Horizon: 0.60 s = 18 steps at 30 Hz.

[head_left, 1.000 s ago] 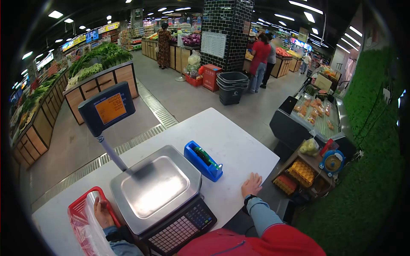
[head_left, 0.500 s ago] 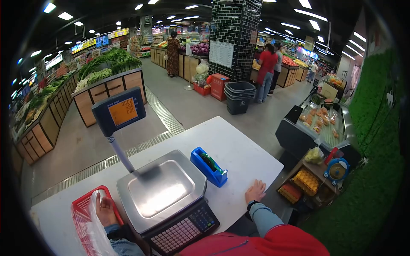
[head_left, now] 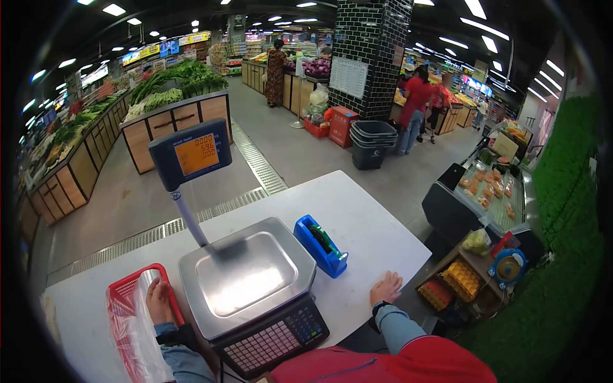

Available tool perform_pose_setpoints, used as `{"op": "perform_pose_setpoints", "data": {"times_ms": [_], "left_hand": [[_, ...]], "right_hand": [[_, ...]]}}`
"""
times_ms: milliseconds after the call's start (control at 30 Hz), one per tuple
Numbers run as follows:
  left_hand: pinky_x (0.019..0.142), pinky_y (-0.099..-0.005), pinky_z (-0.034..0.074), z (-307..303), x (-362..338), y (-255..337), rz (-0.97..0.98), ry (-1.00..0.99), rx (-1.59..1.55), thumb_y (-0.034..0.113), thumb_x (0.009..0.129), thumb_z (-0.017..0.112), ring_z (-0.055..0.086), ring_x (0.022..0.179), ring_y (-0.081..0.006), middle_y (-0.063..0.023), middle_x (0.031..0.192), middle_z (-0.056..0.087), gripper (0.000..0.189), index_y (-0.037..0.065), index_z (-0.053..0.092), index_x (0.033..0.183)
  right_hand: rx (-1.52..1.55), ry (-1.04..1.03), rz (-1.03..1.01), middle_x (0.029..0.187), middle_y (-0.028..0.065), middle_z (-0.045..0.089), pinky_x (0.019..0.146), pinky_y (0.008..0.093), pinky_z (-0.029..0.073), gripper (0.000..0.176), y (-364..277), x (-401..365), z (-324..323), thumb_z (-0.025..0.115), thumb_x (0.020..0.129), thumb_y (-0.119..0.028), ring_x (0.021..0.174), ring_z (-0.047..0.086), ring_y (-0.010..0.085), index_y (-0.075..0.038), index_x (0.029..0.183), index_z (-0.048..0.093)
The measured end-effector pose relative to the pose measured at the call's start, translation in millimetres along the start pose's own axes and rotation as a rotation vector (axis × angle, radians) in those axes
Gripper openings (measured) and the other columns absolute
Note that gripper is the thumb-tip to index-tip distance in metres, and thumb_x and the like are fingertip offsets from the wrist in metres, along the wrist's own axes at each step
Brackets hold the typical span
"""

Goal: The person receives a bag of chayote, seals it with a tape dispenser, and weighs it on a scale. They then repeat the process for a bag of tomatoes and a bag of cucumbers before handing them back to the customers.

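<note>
My left hand [head_left: 159, 302] rests on clear plastic bags [head_left: 137, 325] in a red basket [head_left: 117, 288], its fingers curled and pressed together at the basket's right side. Just right of it stands a weighing scale with a bare metal plate [head_left: 246, 274], a keypad [head_left: 268, 345] and a lit orange display [head_left: 196, 155]. My right hand [head_left: 386, 288] lies on the white table's right edge, fingers spread, holding nothing. A blue tape dispenser [head_left: 321, 246] sits between the scale and my right hand.
Vegetable stands [head_left: 175, 124] are across the aisle. Dark stacked baskets [head_left: 370, 145] stand before a black tiled pillar [head_left: 370, 51]. A person in red [head_left: 416, 105] is beyond. At the right are a display case [head_left: 488, 191] and a shelf with yellow trays [head_left: 461, 279].
The fingers of my left hand have closed in against the plastic bags. The whole view has shifted slightly. My right hand stays on the table edge.
</note>
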<state>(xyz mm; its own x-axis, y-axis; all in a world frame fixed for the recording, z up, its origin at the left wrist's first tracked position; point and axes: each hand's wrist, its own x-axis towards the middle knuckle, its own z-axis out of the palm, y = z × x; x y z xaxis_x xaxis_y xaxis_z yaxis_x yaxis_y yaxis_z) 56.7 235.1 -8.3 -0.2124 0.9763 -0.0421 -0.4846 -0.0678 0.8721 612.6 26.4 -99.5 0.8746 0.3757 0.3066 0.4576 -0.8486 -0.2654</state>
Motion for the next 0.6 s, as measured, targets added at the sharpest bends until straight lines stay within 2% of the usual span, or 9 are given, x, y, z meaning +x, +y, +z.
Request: {"op": "perform_pose_setpoints", "data": {"times_ms": [233, 300, 433, 533, 600], "left_hand": [[0.08, -0.0287, 0.048, 5, -7, 0, 0.018, 0.046, -0.065, 0.009, 0.085, 0.053, 0.059, 0.083, -0.0177, -0.0089, 0.091, 0.061, 0.028, 0.001, 0.052, 0.112], [0.081, -0.0312, 0.047, 13, -16, 11, 0.023, -0.049, -0.137, 0.017, 0.088, 0.049, 0.059, 0.085, -0.0184, -0.0089, 0.094, 0.061, 0.031, 0.005, 0.05, 0.117], [0.08, -0.0322, 0.047, 15, -14, 18, 0.027, -0.182, -0.289, 0.021, 0.089, 0.048, 0.059, 0.085, -0.018, -0.007, 0.094, 0.062, 0.031, 0.008, 0.051, 0.117], [0.078, -0.0324, 0.047, -6, 0, -1, -0.009, -0.094, -0.147, 0.019, 0.088, 0.049, 0.06, 0.083, -0.0176, -0.0055, 0.093, 0.062, 0.029, 0.009, 0.051, 0.116], [0.077, -0.0315, 0.047, -8, -1, -1, -0.076, 0.092, -0.103, 0.017, 0.087, 0.049, 0.059, 0.082, -0.0171, -0.0049, 0.092, 0.062, 0.028, 0.01, 0.052, 0.114]], "right_hand": [[-0.032, -0.074, 0.027, 0.137, 0.0089, 0.029, 0.094, 0.058, 0.031, 0.047, -1, 1, 1, 0.046, 0.082, -0.016, 0.131, 0.018, 0.0298, -0.012, 0.127, 0.038], [-0.024, -0.083, 0.022, 0.136, 0.0088, 0.029, 0.094, 0.0578, 0.03, 0.047, -4, 1, -3, 0.046, 0.082, -0.016, 0.131, 0.018, 0.0295, -0.012, 0.127, 0.038], [-0.028, -0.088, 0.045, 0.136, 0.0089, 0.029, 0.095, 0.0576, 0.029, 0.047, -7, 0, -7, 0.045, 0.082, -0.016, 0.131, 0.018, 0.0291, -0.012, 0.128, 0.037], [-0.027, -0.09, 0.048, 0.136, 0.0089, 0.029, 0.095, 0.0576, 0.03, 0.046, -4, 1, -3, 0.045, 0.082, -0.016, 0.131, 0.019, 0.0292, -0.012, 0.128, 0.038], [-0.038, -0.078, 0.035, 0.136, 0.009, 0.03, 0.095, 0.0575, 0.03, 0.046, -3, 0, -2, 0.045, 0.082, -0.015, 0.131, 0.019, 0.0293, -0.012, 0.128, 0.038]]}}
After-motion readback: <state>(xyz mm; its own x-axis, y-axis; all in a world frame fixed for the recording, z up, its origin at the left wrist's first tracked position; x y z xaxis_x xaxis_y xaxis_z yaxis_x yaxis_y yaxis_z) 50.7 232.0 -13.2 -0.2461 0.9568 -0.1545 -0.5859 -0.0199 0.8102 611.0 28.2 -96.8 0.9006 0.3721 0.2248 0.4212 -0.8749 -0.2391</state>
